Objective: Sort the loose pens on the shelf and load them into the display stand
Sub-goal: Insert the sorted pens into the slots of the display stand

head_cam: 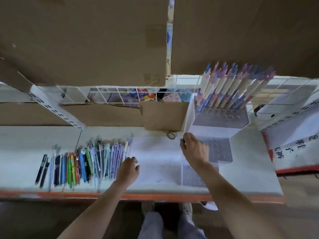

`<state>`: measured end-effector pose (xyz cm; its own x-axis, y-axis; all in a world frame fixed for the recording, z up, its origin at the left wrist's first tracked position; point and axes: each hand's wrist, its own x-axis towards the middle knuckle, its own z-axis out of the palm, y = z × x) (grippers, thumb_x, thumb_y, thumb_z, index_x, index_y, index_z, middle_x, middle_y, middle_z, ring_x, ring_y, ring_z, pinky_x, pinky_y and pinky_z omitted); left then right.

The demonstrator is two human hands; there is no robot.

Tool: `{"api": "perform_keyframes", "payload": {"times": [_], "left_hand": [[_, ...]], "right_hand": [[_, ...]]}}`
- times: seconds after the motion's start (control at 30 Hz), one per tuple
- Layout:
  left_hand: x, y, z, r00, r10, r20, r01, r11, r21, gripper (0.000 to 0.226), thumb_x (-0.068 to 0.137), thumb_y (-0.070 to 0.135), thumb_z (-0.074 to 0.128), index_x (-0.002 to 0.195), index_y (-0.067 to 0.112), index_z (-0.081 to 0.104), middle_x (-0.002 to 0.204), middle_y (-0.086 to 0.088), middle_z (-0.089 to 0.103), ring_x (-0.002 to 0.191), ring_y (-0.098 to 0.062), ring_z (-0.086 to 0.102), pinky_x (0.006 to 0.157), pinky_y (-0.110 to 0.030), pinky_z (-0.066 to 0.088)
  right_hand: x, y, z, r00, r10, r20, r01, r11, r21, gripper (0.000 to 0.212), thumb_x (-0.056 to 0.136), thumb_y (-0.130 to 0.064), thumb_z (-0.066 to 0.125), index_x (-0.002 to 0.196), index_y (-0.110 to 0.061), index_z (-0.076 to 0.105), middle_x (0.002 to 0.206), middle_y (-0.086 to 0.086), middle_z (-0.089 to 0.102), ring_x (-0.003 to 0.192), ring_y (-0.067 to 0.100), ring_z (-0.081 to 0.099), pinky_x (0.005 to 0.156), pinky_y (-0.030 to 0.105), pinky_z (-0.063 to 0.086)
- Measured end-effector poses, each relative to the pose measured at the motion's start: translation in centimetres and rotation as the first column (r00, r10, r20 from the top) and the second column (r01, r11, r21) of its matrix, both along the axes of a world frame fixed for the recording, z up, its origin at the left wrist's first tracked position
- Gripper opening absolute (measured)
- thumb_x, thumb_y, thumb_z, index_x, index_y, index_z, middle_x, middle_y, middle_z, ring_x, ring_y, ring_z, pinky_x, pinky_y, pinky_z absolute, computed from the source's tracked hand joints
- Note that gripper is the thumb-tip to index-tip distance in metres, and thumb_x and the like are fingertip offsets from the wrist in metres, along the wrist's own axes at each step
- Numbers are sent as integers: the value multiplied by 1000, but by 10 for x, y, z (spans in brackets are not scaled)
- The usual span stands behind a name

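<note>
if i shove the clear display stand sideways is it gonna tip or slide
The display stand probably tips rather than slides: tall pens crowd its back rows, making it top-heavy. Its clear plastic looks smooth on the white shelf, so a low push may slide it. The right hand touches its front corner.

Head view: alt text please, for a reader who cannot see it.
A person's right hand grips the left wall of a clear display stand holding upright pens, while the left hand rests beside a row of loose pens on a white shelf.

On the shelf (25,169) we see the loose pens (82,164) at the left and the display stand (219,128) at the right, with standing pens (231,87) in its back part; a paper bag (162,116) stands between them, further back.
</note>
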<state>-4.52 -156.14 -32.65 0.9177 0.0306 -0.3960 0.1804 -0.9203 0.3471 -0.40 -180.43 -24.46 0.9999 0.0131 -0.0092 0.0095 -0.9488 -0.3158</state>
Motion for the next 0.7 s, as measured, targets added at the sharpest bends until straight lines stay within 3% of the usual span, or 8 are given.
{"api": "perform_keyframes", "payload": {"times": [0.07,0.13,0.3,0.5,0.7], "left_hand": [[1,10,-10,997,69,-32,-68,997,25,28,93,19,54,115,2,57,114,-16,58,107,-29,57,85,-36,46],[6,20,-18,991,121,-54,-117,990,74,30,93,19,55,116,0,56,114,-19,56,106,-33,56,84,-39,46],[23,32,-32,958,278,-74,-250,932,264,42,91,24,57,122,-2,45,128,-26,40,119,-39,41,91,-45,42],[28,26,-41,911,400,-102,-360,891,276,59,86,23,64,130,-4,35,131,-27,35,124,-39,34,97,-44,40],[27,17,-49,912,382,-147,-342,908,241,47,89,22,60,121,-7,42,124,-25,49,116,-38,48,92,-44,43]], "right_hand": [[-1,1,-9,997,-1,75,5,999,-51,18,82,-14,69,75,-7,54,71,9,60,45,32,57,42,24,28],[0,0,-17,986,-10,168,20,998,-56,23,77,-13,72,68,-8,51,61,6,56,36,29,51,39,19,23],[1,-1,-27,953,-3,304,9,1000,-21,26,87,-26,42,66,-11,46,58,3,50,32,26,44,34,19,25],[1,-2,-34,933,-15,360,24,999,-23,26,87,-26,43,66,-12,47,59,1,50,33,25,42,35,19,24],[2,-1,-38,908,-38,417,60,997,-39,27,87,-22,45,63,-11,49,57,-1,47,35,21,27,40,17,17]]}}
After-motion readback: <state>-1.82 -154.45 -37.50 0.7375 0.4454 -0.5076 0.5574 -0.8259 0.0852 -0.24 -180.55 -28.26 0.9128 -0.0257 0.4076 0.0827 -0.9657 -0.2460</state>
